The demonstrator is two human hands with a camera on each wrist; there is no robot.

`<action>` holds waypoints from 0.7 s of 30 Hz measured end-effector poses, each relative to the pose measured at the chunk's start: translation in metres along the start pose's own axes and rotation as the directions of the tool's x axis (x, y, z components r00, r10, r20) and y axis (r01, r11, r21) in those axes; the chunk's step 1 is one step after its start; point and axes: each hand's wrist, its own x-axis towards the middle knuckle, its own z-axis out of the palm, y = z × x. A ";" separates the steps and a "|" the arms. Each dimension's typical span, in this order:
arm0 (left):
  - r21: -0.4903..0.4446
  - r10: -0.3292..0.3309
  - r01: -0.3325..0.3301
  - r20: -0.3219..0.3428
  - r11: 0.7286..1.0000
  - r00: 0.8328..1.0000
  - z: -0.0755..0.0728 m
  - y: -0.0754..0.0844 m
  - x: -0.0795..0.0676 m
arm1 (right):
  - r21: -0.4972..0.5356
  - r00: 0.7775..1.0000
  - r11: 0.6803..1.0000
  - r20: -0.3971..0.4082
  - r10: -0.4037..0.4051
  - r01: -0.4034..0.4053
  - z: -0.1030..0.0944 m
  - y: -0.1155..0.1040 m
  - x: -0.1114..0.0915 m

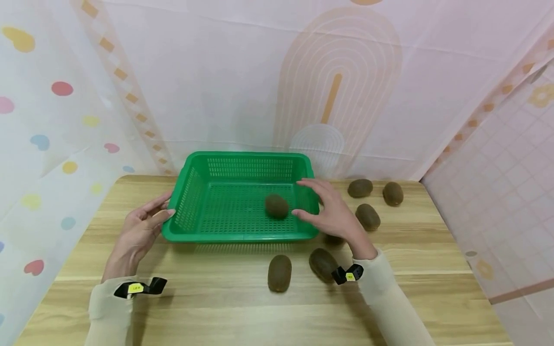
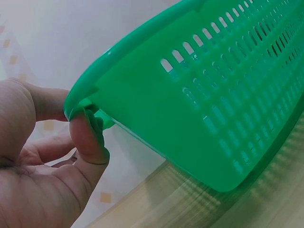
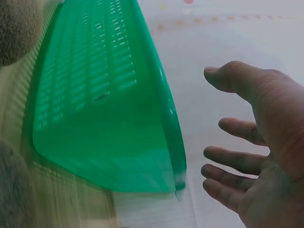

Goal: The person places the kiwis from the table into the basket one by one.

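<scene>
A green plastic basket [image 1: 242,237] with slotted walls stands near the back of the table, and one kiwi [image 1: 277,206] lies inside it, right of the middle. My left hand [image 1: 140,228] pinches the basket's left rim between thumb and fingers; the left wrist view shows this grip on the rim [image 2: 109,54] up close. Above the basket's right side, my right hand [image 1: 331,209] is spread with thumb and fingers apart. In the right wrist view the right hand [image 3: 266,147] holds nothing and stays apart from the basket wall [image 3: 104,142].
Loose kiwis lie on the wooden table [image 1: 207,307]: one kiwi [image 1: 279,273] in front of the basket, another kiwi [image 1: 322,264] near the right wrist, and several to the right, such as a kiwi [image 1: 368,217]. A patterned cloth [image 1: 233,86] hangs behind the table.
</scene>
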 end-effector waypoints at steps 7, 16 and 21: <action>0.004 0.004 -0.004 0.000 1.000 1.000 0.000 0.000 0.000 | 0.009 0.998 1.000 -0.067 0.008 -0.007 -0.012 0.008 -0.009; -0.007 0.016 -0.016 0.007 1.000 1.000 0.000 0.000 0.001 | -0.062 0.984 0.998 -0.174 -0.039 0.029 -0.022 0.025 -0.014; 0.012 0.012 -0.012 0.004 1.000 1.000 0.000 0.001 0.002 | -0.066 0.978 0.998 -0.210 -0.006 -0.009 -0.025 0.036 -0.018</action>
